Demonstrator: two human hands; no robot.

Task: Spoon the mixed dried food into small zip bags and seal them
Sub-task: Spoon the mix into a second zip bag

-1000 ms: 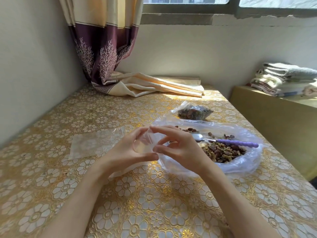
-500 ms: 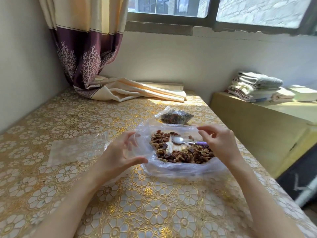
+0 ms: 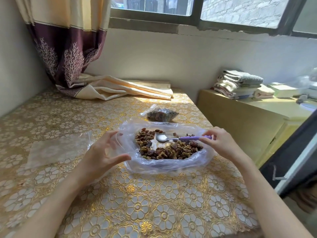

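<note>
Nearest, the left hand (image 3: 104, 152) holds a small zip bag (image 3: 118, 143) open and unfilled, fingers curled round its mouth. The right hand (image 3: 217, 143) pinches the purple spoon (image 3: 181, 138) handle. Both sit at the big plastic bag (image 3: 164, 164) of mixed dried food (image 3: 168, 149) on the tabletop (image 3: 137, 203). Empty bags (image 3: 56, 148) lie left; beyond, one filled bag (image 3: 161, 114) suggests the task has barely begun.

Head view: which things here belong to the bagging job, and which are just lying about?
In the job:
- large clear plastic bag of mixed dried food
- purple-handled metal spoon, right hand at its handle
- small clear zip bag held by left hand
- filled small bag
- flat empty bags

Lying about:
- curtain
- folded towels
</note>
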